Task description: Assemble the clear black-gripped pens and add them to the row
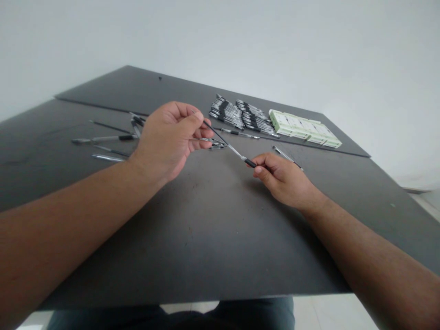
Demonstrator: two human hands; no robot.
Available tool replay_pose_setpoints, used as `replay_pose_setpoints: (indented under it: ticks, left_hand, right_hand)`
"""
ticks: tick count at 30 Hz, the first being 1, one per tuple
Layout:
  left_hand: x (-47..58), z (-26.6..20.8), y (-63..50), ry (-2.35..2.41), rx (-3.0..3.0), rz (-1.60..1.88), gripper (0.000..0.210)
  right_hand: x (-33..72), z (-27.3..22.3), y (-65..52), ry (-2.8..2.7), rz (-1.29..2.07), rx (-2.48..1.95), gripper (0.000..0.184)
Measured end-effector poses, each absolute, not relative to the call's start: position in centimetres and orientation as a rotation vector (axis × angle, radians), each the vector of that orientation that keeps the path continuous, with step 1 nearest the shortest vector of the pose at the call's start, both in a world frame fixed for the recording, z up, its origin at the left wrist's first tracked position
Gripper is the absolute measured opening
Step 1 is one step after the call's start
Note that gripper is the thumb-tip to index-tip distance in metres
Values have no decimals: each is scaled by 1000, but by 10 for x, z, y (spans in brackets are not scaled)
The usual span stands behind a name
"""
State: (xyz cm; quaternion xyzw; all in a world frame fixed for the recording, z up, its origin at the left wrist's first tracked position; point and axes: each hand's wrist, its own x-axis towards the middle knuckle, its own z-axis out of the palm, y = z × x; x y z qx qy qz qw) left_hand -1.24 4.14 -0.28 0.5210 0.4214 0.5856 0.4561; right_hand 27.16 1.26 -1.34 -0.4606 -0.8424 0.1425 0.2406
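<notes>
My left hand point(165, 133) pinches the far end of a thin dark ink refill point(216, 133) between thumb and fingertips. The refill slants down to the right into a clear pen barrel point(236, 152), part of it outside the barrel. At the barrel's other end, my right hand point(285, 181) is closed around the black grip point(250, 162). Both hands hold the pen above the dark table point(213, 238). Something thin and clear shows by my left hand's lower fingers; I cannot tell whether it is held or lies behind.
Loose pen parts lie at the left, among them a clear barrel point(107, 158) and a dark refill point(110, 126). Stacked pens point(227, 112) stand at the back beside green-white boxes point(304, 127). One pen point(238, 133) lies before the stack, another piece point(288, 156) behind my right hand.
</notes>
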Motion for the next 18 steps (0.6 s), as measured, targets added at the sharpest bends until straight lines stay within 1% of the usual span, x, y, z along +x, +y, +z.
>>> replay_pose_setpoints:
  ticks: [7, 13, 18]
  left_hand:
    - [-10, 0, 40, 1017, 1193, 1464, 11]
    - [-11, 0, 40, 1047, 1199, 1444, 19]
    - [-9, -1, 40, 1046, 1205, 1452, 11]
  right_hand:
    - [272, -13, 12, -2309, 387, -1266, 21]
    - [272, -13, 12, -2311, 391, -1280, 22]
    - [272, -15, 13, -2322, 386, -1255, 22]
